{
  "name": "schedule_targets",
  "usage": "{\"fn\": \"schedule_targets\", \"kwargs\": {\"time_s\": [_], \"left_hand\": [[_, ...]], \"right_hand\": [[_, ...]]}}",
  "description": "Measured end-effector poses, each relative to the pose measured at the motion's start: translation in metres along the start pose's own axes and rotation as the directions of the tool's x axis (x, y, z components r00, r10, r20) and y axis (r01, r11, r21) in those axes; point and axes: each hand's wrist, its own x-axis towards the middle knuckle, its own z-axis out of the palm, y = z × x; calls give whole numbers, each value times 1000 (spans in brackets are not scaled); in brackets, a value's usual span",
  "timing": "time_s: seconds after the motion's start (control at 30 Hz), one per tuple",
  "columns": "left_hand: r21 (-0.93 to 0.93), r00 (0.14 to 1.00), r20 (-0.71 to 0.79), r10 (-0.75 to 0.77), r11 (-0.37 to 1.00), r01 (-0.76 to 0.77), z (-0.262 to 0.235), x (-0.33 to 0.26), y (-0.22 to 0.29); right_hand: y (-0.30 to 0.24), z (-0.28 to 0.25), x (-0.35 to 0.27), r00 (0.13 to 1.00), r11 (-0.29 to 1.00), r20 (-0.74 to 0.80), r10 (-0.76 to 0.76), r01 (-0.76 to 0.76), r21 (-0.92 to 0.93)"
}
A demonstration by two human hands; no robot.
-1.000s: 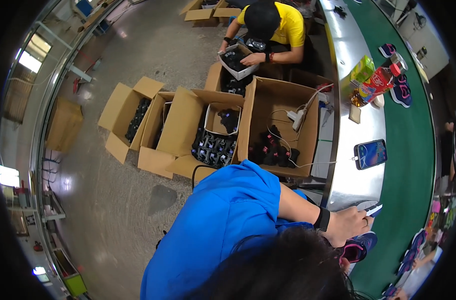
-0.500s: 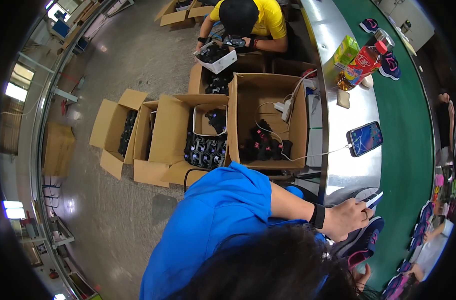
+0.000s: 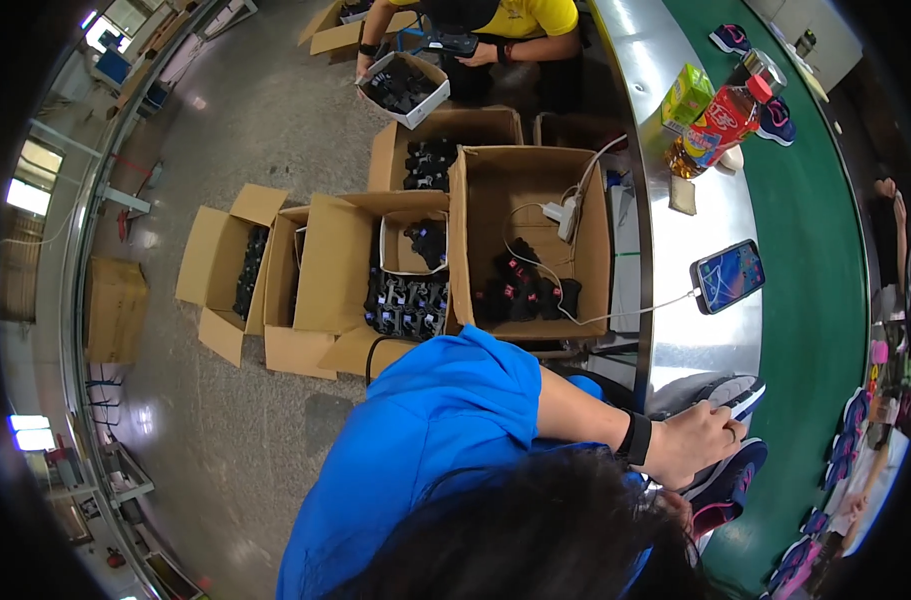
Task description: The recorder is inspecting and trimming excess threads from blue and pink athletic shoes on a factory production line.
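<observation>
My left hand [image 3: 690,443], with a black wristband and a ring, is closed at a dark sneaker [image 3: 732,392] with a white sole. Its fingers curl against the sneaker near the sole edge; the fingertips are partly hidden. Just below lies a second sneaker [image 3: 732,488], navy with a pink lining. Of my right hand [image 3: 678,508] only a patch of skin shows beside that shoe, so its fingers cannot be made out. Dark hair covers the lower middle of the view.
A metal table edge [image 3: 690,340] runs along a green belt [image 3: 810,250]. On the metal lie a charging phone [image 3: 729,277], a drink bottle [image 3: 720,125] and a green carton [image 3: 688,97]. Open cardboard boxes [image 3: 575,165] hold black parts. A person in yellow [image 3: 540,15] holds a white box [image 3: 407,90].
My right hand has moved up from below the navy sneaker to beside it, mostly behind hair. My left hand stays almost in place. The person in yellow has shifted upward with the white box.
</observation>
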Motion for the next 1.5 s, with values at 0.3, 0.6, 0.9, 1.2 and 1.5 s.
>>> {"fn": "schedule_targets", "kwargs": {"time_s": [0.3,0.6,0.9,1.2,1.5], "left_hand": [[6,993,105,60,998,-61,-12,9,0],[-62,999,-18,48,997,-49,-15,6,-3],[-197,997,65,36,980,-22,-6,0,6],[-138,995,66,76,988,-67,-13,5,1],[-135,996,43,76,988,-69,-10,4,4]], "right_hand": [[145,-27,-7,988,875,-137,-76,132,466],[8,-28,11,915,955,-365,-174,248,165],[-23,12,45,878,575,-453,-154,452,681],[-18,41,71,871,471,-489,47,412,780],[-32,43,62,849,518,-523,75,415,748]]}}
